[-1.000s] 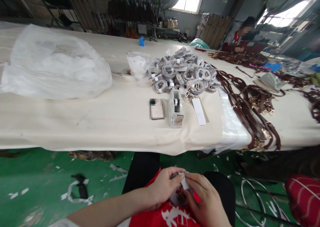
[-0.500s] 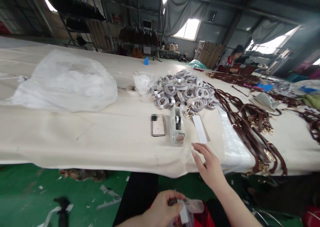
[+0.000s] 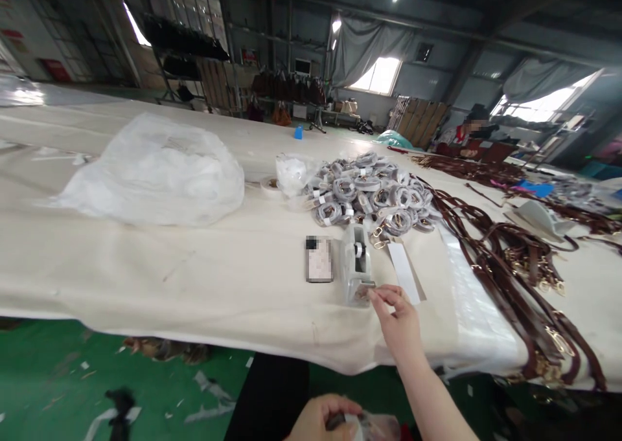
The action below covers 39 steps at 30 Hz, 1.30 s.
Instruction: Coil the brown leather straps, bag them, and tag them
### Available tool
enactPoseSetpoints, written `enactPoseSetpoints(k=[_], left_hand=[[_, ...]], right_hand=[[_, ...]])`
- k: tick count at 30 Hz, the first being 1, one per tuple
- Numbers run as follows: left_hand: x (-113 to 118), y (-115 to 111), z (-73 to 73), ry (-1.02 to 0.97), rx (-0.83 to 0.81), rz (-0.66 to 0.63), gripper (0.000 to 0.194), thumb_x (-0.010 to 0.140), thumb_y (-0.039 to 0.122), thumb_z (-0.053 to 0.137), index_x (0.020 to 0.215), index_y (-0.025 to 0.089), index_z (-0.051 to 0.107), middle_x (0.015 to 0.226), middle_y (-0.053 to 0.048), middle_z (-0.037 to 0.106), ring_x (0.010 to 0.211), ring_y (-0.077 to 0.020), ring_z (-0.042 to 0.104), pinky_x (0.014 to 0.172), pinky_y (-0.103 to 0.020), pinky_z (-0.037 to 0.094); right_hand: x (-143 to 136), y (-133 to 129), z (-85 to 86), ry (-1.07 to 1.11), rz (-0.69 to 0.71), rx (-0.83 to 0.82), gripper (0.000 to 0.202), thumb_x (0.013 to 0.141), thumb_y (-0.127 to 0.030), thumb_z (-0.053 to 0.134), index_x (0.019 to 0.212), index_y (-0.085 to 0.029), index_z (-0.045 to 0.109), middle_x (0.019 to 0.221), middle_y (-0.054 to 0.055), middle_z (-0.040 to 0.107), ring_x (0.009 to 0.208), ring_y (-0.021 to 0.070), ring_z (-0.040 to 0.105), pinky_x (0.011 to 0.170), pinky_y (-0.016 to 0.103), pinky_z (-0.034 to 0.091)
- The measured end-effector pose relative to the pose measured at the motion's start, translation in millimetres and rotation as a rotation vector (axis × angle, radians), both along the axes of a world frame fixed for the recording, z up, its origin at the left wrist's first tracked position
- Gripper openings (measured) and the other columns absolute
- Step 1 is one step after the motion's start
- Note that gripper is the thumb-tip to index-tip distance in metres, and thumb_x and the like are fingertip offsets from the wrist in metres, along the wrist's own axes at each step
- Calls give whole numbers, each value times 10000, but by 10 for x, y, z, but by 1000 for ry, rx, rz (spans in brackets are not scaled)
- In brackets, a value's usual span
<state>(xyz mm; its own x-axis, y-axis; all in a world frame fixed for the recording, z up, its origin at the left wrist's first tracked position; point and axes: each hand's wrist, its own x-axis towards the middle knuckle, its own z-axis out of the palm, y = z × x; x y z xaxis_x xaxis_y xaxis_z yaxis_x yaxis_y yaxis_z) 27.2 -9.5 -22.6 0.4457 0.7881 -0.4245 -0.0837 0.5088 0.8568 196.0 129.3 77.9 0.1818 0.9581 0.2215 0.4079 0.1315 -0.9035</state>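
Clasping, in the left hand [image 3: 326, 420] at 6 o'clock, a small rounded bundle in clear plastic film [image 3: 373, 428]. Probably light, soft and slightly slippery; best held by the rim. Touching, with the right hand [image 3: 399, 316], the near end of a pale grey, blocky plastic tape dispenser [image 3: 348, 279] at 11 o'clock from that hand; cannot tell whether gripping any tape. Farther out, see heaped grey coiled straps in clear wrapping [image 3: 367, 185] towards 12 and long brown leather straps [image 3: 503, 292] towards 2.

right hand [image 3: 401, 321] at tape dispenser [image 3: 358, 260], left hand [image 3: 321, 421] holding wrapped coil [image 3: 376, 426]
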Motion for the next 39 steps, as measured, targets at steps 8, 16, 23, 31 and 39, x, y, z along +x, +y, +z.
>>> enactPoseSetpoints(k=[8,16,23,31,39], left_hand=[[116,-25,346,83,-83,59,535,686,518,755,1047,127,706,818,-49,683,665,-157,580,658,-281,457],[156,-60,593,75,-111,65,500,741,455,715,1090,98,687,868,-86,688,686,-181,600,658,-302,473],[193,-101,564,113,-94,88,375,811,309,651,1134,119,679,837,-48,675,673,-142,573,666,-270,464],[223,-122,639,88,-105,65,383,817,279,622,1153,97,644,798,-37,654,643,-126,559,615,-249,447],[220,-163,629,87,-59,20,394,845,301,583,1177,92,609,737,-20,648,633,-134,584,622,-257,468]], right_hand=[[62,-6,-162,123,43,-269,467,754,-626,676,754,-159,697,556,37,665,492,182,591,520,304,498],[285,-1201,96,282,217,-565,413,774,-582,727,770,-169,721,542,4,628,471,138,534,492,256,444],[168,-1970,-213,663,217,-855,489,739,-638,755,759,-153,695,498,-14,611,360,64,439,411,190,279],[230,-2020,-412,762,272,-968,490,745,-617,763,774,-137,670,489,-12,639,327,53,454,370,167,255],[167,-2049,-539,771,192,-1044,571,697,-685,759,736,-129,630,424,-31,595,273,35,401,313,147,194]])
